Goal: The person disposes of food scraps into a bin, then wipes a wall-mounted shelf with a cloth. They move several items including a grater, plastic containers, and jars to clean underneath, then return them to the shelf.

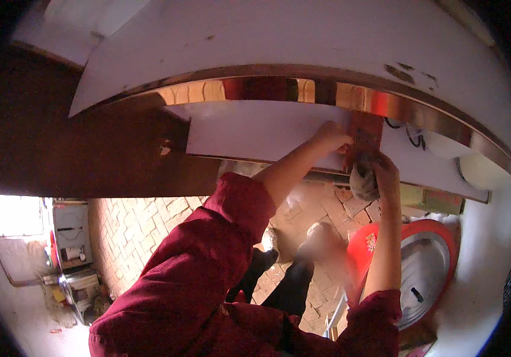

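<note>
My right hand [385, 168] grips a grey, rounded bundle [364, 184] that looks like a cloth and hangs below the edge of a white lower shelf [255, 131]. Fingers curled, my left hand [332, 136] is at the left side of a red-brown packet or box [366, 129] that bears writing. Whether those fingers hold the packet or only touch it is not plain. The packet's upper end is hidden behind the shiny trim of the countertop above.
Above the shelf runs a white countertop [282, 40] with a reflective metal edge [264, 89]. White rounded vessels [481, 172] and a dark cable [414, 135] are on the shelf's right. Below right stands a red-rimmed metal basin [427, 272]. A dark brown panel [81, 151] borders the left.
</note>
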`<state>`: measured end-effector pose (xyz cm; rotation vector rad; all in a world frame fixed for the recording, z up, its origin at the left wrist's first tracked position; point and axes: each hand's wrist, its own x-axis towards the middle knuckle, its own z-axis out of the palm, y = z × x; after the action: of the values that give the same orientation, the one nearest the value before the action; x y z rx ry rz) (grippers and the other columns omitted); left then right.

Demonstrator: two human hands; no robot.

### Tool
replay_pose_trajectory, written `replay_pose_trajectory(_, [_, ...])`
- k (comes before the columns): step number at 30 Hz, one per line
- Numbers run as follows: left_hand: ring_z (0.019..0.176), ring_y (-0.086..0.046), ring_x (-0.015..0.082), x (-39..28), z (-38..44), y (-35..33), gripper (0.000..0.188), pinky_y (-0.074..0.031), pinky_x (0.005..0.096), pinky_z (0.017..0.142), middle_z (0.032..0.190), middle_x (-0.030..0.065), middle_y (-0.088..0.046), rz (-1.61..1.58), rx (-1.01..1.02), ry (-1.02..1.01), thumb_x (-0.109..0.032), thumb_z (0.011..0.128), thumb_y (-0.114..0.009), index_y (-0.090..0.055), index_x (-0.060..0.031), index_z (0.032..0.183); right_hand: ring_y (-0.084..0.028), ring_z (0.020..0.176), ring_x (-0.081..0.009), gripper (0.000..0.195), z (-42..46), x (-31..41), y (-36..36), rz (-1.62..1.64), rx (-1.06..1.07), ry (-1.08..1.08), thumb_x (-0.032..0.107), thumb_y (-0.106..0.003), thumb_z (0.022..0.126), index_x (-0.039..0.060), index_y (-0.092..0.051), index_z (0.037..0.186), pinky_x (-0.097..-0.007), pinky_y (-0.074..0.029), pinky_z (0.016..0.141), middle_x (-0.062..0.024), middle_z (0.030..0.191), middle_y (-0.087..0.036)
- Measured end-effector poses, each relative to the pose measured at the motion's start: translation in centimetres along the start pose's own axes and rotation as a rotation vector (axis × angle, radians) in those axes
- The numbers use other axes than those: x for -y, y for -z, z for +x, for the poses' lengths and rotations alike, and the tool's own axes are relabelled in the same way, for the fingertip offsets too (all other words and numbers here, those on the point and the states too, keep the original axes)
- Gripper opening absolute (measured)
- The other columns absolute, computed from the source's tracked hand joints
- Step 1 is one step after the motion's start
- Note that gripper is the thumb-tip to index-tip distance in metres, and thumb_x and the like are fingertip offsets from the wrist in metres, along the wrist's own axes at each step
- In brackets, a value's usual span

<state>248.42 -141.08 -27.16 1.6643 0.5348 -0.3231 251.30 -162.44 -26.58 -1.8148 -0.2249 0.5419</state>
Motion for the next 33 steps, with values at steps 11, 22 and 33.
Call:
replay_pose_trajectory(11, [0.082, -0.062, 0.0142, 9.4, -23.5, 12.2, 0.028, -0.051, 0.0279, 0.074, 0.094, 0.0061, -0.065, -0.063, -0.496, -0.055, -0.009, 0.081, -0.069, -0.062, -0.0016, 0.107, -0.054, 0.103, -0.0332, 0.046, -8.6, 5.7, -16.7, -0.034, 0.303, 0.463, 0.005, -0.060, 0.075, 0.0050, -0.051, 0.120, -0.0394, -0.043, 0.092, -0.0165, 0.109, -0.053])
replay_pose_trajectory(22, [0.082, -0.061, 0.0140, 13.7, -23.7, 31.2, 0.027, -0.049, 0.0279, 0.074, 0.093, 0.0048, -0.066, 0.082, -0.713, -0.357, -0.021, 0.087, -0.065, -0.063, -0.0021, 0.106, -0.057, 0.095, -0.0301, 0.048, -7.0, 7.9, -28.4, 0.069, 0.492, 0.429, 0.005, -0.061, 0.077, 0.0078, -0.049, 0.123, -0.0354, -0.047, 0.086, -0.0157, 0.105, -0.056])
replay_pose_trajectory(33, [0.081, -0.066, 0.0255, 13.1, -20.7, 32.9, 0.025, -0.050, 0.0355, 0.072, 0.089, 0.0154, -0.068, 0.520, -0.846, -0.369, -0.021, 0.084, -0.064, -0.064, 0.0004, 0.097, -0.055, 0.088, -0.0152, 0.043, -4.6, 3.9, -23.3, 0.114, 0.332, 0.164, 0.001, -0.060, 0.081, 0.0066, -0.046, 0.121, -0.0290, -0.047, 0.080, -0.0070, 0.096, -0.057])
